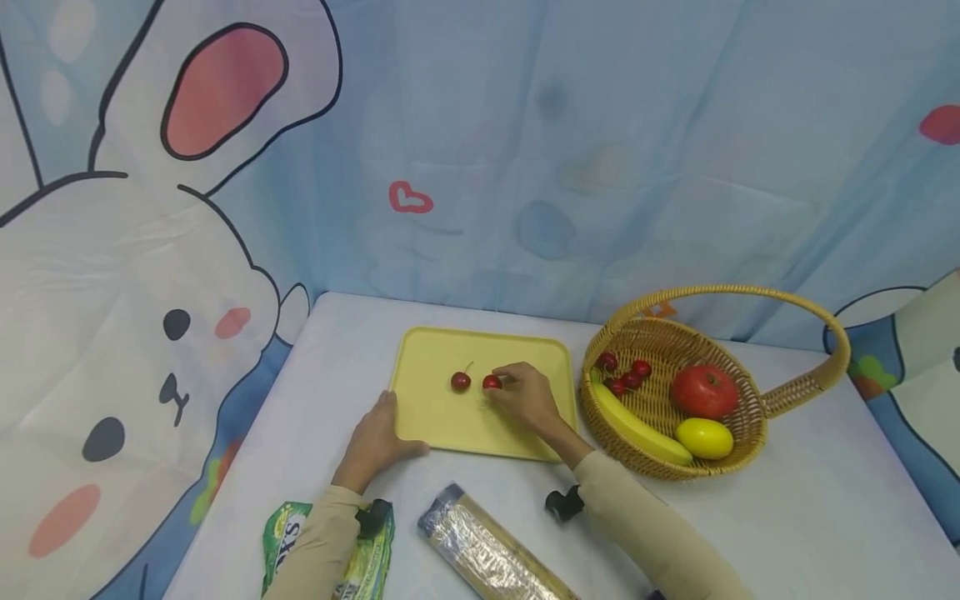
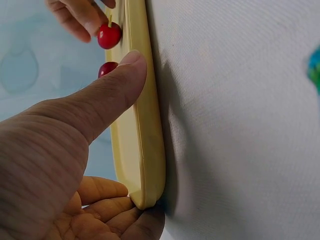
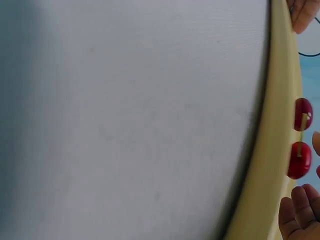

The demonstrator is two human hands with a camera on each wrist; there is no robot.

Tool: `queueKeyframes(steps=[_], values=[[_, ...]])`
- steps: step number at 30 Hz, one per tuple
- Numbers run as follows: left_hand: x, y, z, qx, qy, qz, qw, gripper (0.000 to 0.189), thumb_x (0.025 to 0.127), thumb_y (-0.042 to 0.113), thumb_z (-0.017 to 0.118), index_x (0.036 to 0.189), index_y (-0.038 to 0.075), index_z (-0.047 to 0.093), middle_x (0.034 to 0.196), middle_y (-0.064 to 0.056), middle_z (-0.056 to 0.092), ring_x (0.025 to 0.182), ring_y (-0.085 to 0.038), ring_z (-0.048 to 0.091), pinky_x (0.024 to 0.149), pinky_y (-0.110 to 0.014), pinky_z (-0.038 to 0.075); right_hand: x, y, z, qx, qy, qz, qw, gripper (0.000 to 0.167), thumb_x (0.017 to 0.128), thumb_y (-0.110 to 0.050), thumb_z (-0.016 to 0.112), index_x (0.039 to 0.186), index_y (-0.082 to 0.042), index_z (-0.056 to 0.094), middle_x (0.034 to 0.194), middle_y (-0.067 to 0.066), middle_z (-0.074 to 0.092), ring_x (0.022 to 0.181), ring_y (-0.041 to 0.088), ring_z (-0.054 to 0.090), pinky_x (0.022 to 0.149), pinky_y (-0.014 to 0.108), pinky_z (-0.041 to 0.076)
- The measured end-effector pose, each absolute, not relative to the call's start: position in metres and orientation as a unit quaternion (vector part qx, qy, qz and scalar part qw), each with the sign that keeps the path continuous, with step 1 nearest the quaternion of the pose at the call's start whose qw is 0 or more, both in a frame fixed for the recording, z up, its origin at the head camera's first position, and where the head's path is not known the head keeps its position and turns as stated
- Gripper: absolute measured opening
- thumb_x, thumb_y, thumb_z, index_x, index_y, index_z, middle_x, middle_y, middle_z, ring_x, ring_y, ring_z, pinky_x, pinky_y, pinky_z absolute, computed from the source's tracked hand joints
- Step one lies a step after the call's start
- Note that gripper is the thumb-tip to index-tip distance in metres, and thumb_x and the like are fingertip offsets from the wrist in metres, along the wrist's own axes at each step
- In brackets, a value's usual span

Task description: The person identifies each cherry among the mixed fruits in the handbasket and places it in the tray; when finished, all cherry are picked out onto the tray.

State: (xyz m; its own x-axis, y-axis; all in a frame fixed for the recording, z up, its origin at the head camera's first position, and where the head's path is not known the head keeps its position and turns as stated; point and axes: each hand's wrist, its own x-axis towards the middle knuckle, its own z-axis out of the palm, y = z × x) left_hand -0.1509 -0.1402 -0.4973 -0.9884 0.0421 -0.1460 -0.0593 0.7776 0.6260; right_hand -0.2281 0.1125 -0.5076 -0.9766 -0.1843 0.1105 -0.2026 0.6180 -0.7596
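Note:
On the yellow tray (image 1: 438, 425) sit two dark red cherries. The left cherry (image 1: 461, 382) has its stem standing up. Around the right cherry (image 1: 491, 382) are the thumb and fingertips of my right hand (image 1: 527, 400). In the right wrist view, a narrow gap shows between this cherry (image 3: 300, 161) and the fingers (image 3: 301, 206), which are spread. My left hand (image 1: 377, 443) steadies the tray's near left corner. In the left wrist view its thumb (image 2: 117, 82) lies along the rim, and its fingers bend against the tray's end.
Right of the tray stands a wicker basket (image 1: 750, 400) with a tall handle, holding several cherries, a banana (image 1: 637, 427), a red pomegranate (image 1: 705, 392) and a lemon (image 1: 705, 438). Nearer lie a green packet (image 1: 375, 542) and a long foil-wrapped pack (image 1: 487, 546). A printed curtain (image 1: 480, 167) hangs behind.

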Motion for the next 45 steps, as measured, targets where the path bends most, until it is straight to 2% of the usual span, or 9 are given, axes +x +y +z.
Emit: queueKeyframes(steps=[4, 9, 18, 21, 26, 28, 34, 39, 45], values=[[-0.151, -0.14, -0.498, -0.004, 0.94, 0.334, 0.076, 0.112, 0.071, 0.031, 0.09, 0.148, -0.017, 0.025, 0.155, -0.035, 0.028, 0.14, -0.048, 0.036, 0.116, -0.053, 0.035, -0.214, 0.125, -0.49, 0.137, -0.889, 0.438, -0.004, 0.033, 0.084, -0.013, 0.079, 0.114, -0.003, 0.072, 0.116, 0.016, 0.068, 0.106, 0.033, 0.066, 0.086, 0.046, 0.059], [-0.151, -0.141, -0.498, 0.002, 0.938, 0.34, 0.073, 0.112, 0.071, 0.031, 0.09, 0.148, -0.018, 0.025, 0.155, -0.034, 0.028, 0.14, -0.048, 0.037, 0.115, -0.053, 0.035, -0.196, 0.149, -0.462, 0.21, -0.88, 0.424, -0.046, 0.031, 0.088, -0.012, 0.074, 0.116, 0.001, 0.071, 0.114, 0.018, 0.07, 0.1, 0.03, 0.069, 0.082, 0.04, 0.06], [-0.15, -0.142, -0.499, 0.001, 0.937, 0.341, 0.072, 0.112, 0.071, 0.031, 0.09, 0.148, -0.018, 0.025, 0.155, -0.034, 0.028, 0.14, -0.048, 0.037, 0.115, -0.053, 0.036, -0.184, 0.211, -0.411, 0.284, -0.85, 0.383, -0.225, 0.034, 0.092, -0.023, 0.072, 0.12, -0.006, 0.07, 0.12, 0.015, 0.069, 0.107, 0.032, 0.066, 0.082, 0.027, 0.058], [-0.149, -0.142, -0.499, 0.001, 0.936, 0.344, 0.071, 0.111, 0.071, 0.031, 0.089, 0.148, -0.018, 0.025, 0.155, -0.035, 0.028, 0.14, -0.048, 0.036, 0.116, -0.053, 0.035, -0.19, 0.231, -0.397, 0.287, -0.845, 0.378, -0.247, 0.032, 0.092, -0.023, 0.072, 0.119, -0.006, 0.071, 0.117, 0.013, 0.07, 0.104, 0.027, 0.068, 0.081, 0.026, 0.058], [-0.149, -0.141, -0.498, -0.003, 0.935, 0.346, 0.077, 0.111, 0.072, 0.03, 0.089, 0.148, -0.018, 0.024, 0.156, -0.035, 0.026, 0.142, -0.048, 0.034, 0.117, -0.053, 0.033, -0.206, 0.26, -0.383, 0.23, -0.861, 0.389, -0.233, 0.033, 0.093, -0.024, 0.07, 0.119, -0.003, 0.07, 0.118, 0.017, 0.07, 0.102, 0.016, 0.068, 0.084, 0.029, 0.058], [-0.149, -0.141, -0.498, -0.004, 0.935, 0.346, 0.079, 0.112, 0.072, 0.03, 0.089, 0.148, -0.018, 0.024, 0.155, -0.035, 0.026, 0.142, -0.048, 0.033, 0.117, -0.053, 0.033, -0.213, 0.268, -0.383, 0.196, -0.87, 0.396, -0.219, 0.036, 0.094, -0.026, 0.069, 0.122, -0.002, 0.068, 0.122, 0.02, 0.068, 0.104, 0.018, 0.068, 0.089, 0.035, 0.058], [-0.151, -0.142, -0.497, -0.001, 0.934, 0.348, 0.078, 0.112, 0.072, 0.031, 0.089, 0.148, -0.018, 0.024, 0.155, -0.036, 0.026, 0.142, -0.048, 0.033, 0.117, -0.053, 0.033, -0.244, 0.286, -0.4, 0.13, -0.897, 0.385, -0.176, 0.048, 0.095, -0.031, 0.068, 0.129, 0.002, 0.063, 0.121, 0.022, 0.068, 0.099, 0.028, 0.068, 0.087, 0.045, 0.058], [-0.151, -0.142, -0.499, 0.0, 0.934, 0.349, 0.081, 0.113, 0.072, 0.032, 0.089, 0.148, -0.018, 0.023, 0.156, -0.035, 0.025, 0.142, -0.048, 0.032, 0.117, -0.053, 0.033, -0.266, 0.297, -0.417, 0.106, -0.915, 0.362, -0.143, 0.045, 0.097, -0.024, 0.066, 0.133, 0.003, 0.06, 0.127, 0.024, 0.064, 0.114, 0.04, 0.061, 0.092, 0.053, 0.055], [-0.151, -0.142, -0.501, 0.001, 0.936, 0.345, 0.077, 0.113, 0.071, 0.032, 0.09, 0.148, -0.018, 0.024, 0.155, -0.035, 0.026, 0.141, -0.048, 0.034, 0.116, -0.053, 0.034, -0.279, 0.303, -0.435, 0.088, -0.915, 0.377, -0.116, 0.044, 0.098, -0.019, 0.064, 0.133, 0.006, 0.059, 0.131, 0.03, 0.06, 0.119, 0.046, 0.057, 0.097, 0.057, 0.052]])
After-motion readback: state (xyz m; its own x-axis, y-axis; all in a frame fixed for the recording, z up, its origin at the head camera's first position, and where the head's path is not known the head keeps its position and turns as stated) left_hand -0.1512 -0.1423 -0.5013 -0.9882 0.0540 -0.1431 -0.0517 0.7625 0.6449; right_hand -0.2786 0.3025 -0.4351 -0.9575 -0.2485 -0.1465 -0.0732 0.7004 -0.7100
